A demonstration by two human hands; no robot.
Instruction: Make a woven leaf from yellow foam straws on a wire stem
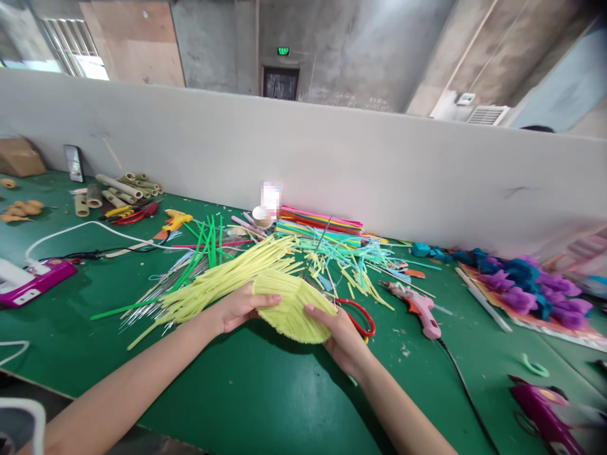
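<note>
A yellow-green leaf made of pipe cleaners (pixel 294 309) is held up above the green table, with strips fanning from a middle line. My left hand (pixel 241 306) grips its left edge, thumb on top and the other fingers underneath. On its right side my right hand (pixel 344 338) pinches it the same way. Just behind lies a bundle of loose yellow pipe cleaners (pixel 222 272). Red-handled scissors (pixel 365 316) rest beside my right hand, their blades partly covered. Short cut yellow pieces (pixel 353 278) are scattered behind the leaf.
Right of my hands lies a pink glue gun (pixel 420 306) with a trailing cord. A yellow glue gun (pixel 175 221), bamboo tubes (pixel 123 189) and a purple power strip (pixel 40 281) are at left. Purple and teal fuzzy pieces (pixel 531 284) lie far right. A pale partition (pixel 303 151) borders the back.
</note>
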